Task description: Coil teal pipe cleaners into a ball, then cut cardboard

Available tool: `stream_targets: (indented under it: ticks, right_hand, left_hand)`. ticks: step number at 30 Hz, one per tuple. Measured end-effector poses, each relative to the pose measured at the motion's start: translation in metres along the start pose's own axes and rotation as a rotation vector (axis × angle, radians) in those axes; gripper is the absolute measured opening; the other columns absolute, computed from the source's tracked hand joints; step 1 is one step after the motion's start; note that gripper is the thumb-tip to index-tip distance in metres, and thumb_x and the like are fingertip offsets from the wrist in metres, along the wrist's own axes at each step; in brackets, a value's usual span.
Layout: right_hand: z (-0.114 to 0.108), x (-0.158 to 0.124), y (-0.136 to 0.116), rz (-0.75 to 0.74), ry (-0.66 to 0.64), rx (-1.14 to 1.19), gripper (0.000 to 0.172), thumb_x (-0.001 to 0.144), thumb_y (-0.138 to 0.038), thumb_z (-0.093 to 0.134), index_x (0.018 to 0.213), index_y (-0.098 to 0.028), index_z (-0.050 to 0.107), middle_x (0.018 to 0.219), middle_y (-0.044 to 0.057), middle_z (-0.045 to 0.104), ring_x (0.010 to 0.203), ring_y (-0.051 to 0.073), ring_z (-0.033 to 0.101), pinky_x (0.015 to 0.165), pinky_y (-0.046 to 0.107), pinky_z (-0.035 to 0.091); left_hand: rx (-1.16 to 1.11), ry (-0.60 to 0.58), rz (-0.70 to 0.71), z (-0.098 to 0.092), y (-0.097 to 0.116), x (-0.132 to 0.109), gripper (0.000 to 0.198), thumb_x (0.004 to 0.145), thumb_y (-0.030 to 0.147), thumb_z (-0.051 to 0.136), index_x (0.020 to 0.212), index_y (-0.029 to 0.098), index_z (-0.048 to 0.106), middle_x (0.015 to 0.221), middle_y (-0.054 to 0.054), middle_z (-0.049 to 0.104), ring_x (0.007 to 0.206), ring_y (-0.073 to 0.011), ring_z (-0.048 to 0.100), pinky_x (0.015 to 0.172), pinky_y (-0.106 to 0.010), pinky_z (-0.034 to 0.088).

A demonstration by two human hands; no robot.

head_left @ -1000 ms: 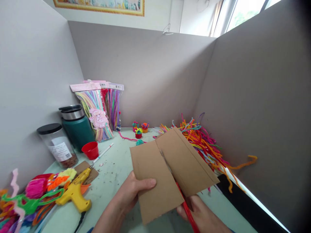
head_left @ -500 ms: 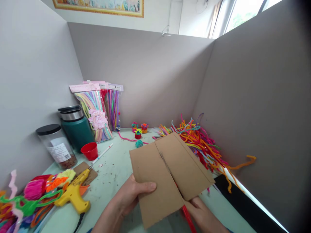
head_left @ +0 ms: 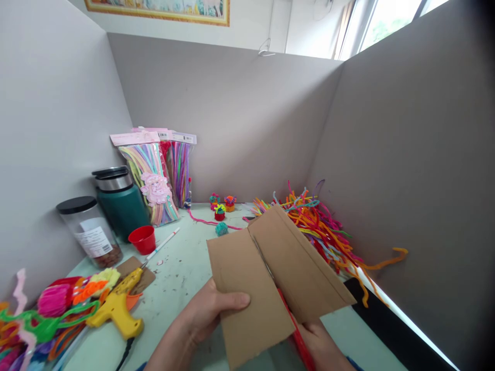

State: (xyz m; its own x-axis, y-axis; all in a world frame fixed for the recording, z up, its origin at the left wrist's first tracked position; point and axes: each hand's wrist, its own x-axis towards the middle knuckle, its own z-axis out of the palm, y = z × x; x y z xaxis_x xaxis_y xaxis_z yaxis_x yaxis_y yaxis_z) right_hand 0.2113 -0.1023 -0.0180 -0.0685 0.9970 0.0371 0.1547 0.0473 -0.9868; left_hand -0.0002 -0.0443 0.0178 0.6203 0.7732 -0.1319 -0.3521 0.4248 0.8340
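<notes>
A sheet of brown cardboard (head_left: 251,288) is held above the table, split by a long cut almost to its far edge. My left hand (head_left: 216,309) grips its left part, thumb flat on top and fingers underneath. Below the right part, my right hand (head_left: 319,342) is closed around red-handled scissors (head_left: 286,304). The metal blades lie along the cut, between the two flaps. The right flap (head_left: 301,263) is lifted and angled away from the left one. Most of the right fingers are hidden under the cardboard.
A yellow glue gun (head_left: 119,309) lies at left near colourful craft pieces (head_left: 54,304). Behind it are a red cup (head_left: 142,240), a green bottle (head_left: 121,206) and a clear jar (head_left: 93,237). Loose pipe cleaners (head_left: 313,221) are heaped at right, with grey panels (head_left: 232,118) around.
The cut between the flaps has opened wider, and the right flap has swung outward to the right. More of the scissors' blades and red handle shows. My left hand has barely moved.
</notes>
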Motion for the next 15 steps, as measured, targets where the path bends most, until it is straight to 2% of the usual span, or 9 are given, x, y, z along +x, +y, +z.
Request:
stream_targets:
  ticks: [7,12,15]
  right_hand:
    - [-0.003,-0.002,0.005,0.052,0.044,-0.019,0.049,0.078,-0.051,0.055,0.119,-0.024,0.059,0.127,0.006,0.054,0.122,0.028,0.042,0.108,0.043,0.023]
    - [-0.012,-0.005,0.008,0.107,-0.104,-0.099,0.04,0.076,-0.045,0.061,0.111,-0.028,0.064,0.121,0.003,0.06,0.123,0.028,0.041,0.109,0.042,0.022]
    - [-0.014,-0.004,0.009,0.167,-0.046,-0.118,0.043,0.077,-0.049,0.057,0.113,-0.026,0.063,0.124,0.004,0.057,0.127,0.028,0.035,0.111,0.044,0.015]
  left_hand:
    - [-0.021,-0.023,-0.009,-0.001,0.004,0.0,0.042,0.063,0.013,0.071,0.104,0.012,0.062,0.105,-0.015,0.067,0.091,-0.0291,0.064,0.08,-0.041,0.049]
    - [-0.036,-0.053,-0.033,0.002,-0.002,0.0,0.043,0.063,0.014,0.071,0.105,0.012,0.062,0.105,-0.015,0.067,0.094,-0.0295,0.063,0.081,-0.041,0.048]
    - [-0.008,-0.068,-0.024,0.002,-0.004,0.0,0.045,0.063,0.014,0.071,0.108,0.012,0.061,0.104,-0.014,0.068,0.097,-0.0301,0.061,0.082,-0.04,0.048]
